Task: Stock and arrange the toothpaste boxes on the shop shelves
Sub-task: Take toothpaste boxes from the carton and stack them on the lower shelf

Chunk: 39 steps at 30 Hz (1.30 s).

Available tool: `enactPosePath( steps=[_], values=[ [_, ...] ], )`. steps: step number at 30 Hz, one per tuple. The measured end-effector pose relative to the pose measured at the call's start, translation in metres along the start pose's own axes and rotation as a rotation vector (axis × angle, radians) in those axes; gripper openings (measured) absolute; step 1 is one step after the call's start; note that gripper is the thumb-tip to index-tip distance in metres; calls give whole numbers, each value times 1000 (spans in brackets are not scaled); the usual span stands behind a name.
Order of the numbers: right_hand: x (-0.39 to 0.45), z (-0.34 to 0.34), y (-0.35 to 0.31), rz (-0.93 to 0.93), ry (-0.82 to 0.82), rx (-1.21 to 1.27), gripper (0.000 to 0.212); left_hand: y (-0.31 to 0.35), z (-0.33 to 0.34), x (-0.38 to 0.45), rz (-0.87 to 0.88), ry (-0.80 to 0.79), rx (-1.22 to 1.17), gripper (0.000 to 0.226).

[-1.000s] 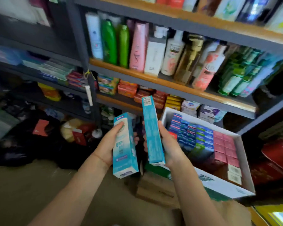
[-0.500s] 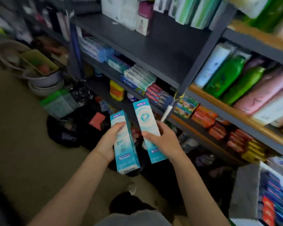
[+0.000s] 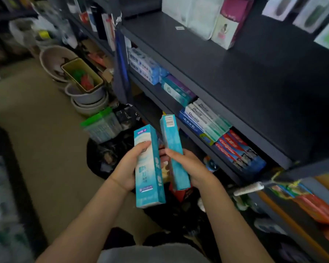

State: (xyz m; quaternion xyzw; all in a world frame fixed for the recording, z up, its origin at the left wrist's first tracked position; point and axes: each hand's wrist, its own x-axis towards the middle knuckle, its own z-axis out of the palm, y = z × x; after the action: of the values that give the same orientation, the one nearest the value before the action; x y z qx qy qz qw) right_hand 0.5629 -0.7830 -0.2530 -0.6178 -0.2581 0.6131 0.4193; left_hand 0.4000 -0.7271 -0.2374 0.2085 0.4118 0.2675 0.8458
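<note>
Two teal boxes gripped: left hand one, right hand other.

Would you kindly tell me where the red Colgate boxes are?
The red Colgate boxes lie on the dark lower shelf, right of centre in the head view, beside the white Doctor boxes.

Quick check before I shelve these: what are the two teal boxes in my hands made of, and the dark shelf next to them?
Teal box in the left hand: looks like printed paperboard, slightly glossy; crisp folded edges.
Teal box in the right hand: apparently the same carton stock; a printed barcode panel at its top end.
Dark shelf: probably painted metal or coated board, matte; flat, even surface with a thin front lip. Cannot tell which.
</note>
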Motion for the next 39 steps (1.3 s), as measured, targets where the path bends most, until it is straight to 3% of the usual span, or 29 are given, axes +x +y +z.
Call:
enactPosePath(
  steps=[3, 7, 11, 15, 20, 26, 29, 33, 37, 39],
  values=[
    [35, -1, -15, 163, -24, 215, 46, 24, -13, 37, -51, 34, -73, 33],
    [86, 9, -30, 257, 21, 267, 64, 55, -35, 91, -96, 42, -88, 35],
    [132, 17, -53, 243, 72, 132, 57, 86, -52, 140, -202, 8, -66, 31],
    [192, 32, -70, 223, 169, 178, 34, 128, -65, 191, -251, -31, -53, 25],
    [252, 36, -81, 237, 282, 236, 30, 155, -85, 249, -284, -6, 5, 21],
    [304, 21, -83, 163, 486, -106, 24, 153, -119, 297, -388, 53, 94, 18],
    [319, 17, -88, 173, 489, 66, 20, 151, -124, 316, -377, 90, 84, 15],
    [323, 24, -82, 183, 362, 428, 19, 152, -134, 325, -362, 124, 34, 17],
    [325, 43, -68, 109, 291, 745, 36, 150, -145, 319, -402, 0, -37, 55],
    [325, 49, -63, 32, 245, 806, 53, 152, -145, 316, -376, -58, -90, 63]
  ],
)
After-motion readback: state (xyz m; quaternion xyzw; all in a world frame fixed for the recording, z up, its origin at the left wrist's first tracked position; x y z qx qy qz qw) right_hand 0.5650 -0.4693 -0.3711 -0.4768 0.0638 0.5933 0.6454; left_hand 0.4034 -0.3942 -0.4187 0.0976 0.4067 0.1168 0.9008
